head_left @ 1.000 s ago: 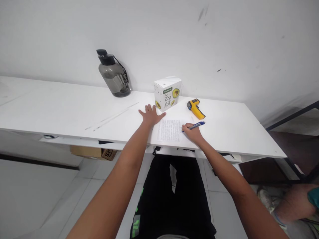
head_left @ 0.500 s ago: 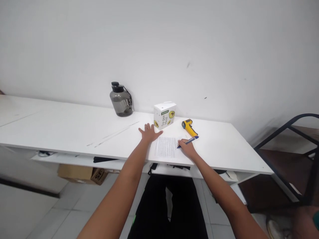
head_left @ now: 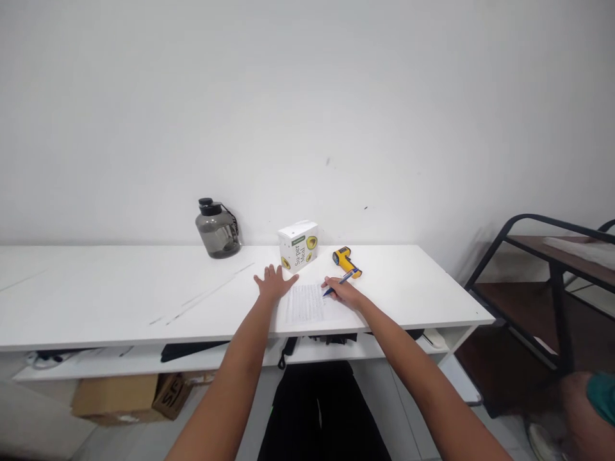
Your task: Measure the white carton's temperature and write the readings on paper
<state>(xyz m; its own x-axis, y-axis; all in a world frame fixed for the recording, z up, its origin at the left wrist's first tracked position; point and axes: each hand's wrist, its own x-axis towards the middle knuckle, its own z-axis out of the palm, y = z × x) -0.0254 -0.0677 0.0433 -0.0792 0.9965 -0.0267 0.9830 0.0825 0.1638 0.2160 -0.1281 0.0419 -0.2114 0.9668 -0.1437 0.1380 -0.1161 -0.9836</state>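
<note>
A sheet of paper [head_left: 303, 306] covered in lines of handwriting lies on the white desk. My left hand [head_left: 273, 283] rests flat at the sheet's upper left corner, fingers spread. In my right hand [head_left: 342, 292] is a blue pen [head_left: 344, 278], its tip at the right side of the written lines. Just beyond the left hand stands a white box [head_left: 298, 246] with avocado pictures and the words "Su-per Meal". A yellow infrared thermometer gun [head_left: 346, 262] lies behind the right hand.
A grey jug [head_left: 218, 234] with a black lid stands against the wall. Under the desk [head_left: 120, 301] runs a shelf with dark items, and a cardboard box [head_left: 120, 397] sits below. At right is a black metal rack [head_left: 509, 256], with part of another person [head_left: 583, 410] beside it.
The view has tilted up and shifted right, so the desk things appear lower and further left. The pen stands more upright, its tip further up on the page. My left hand stays on the paper.
</note>
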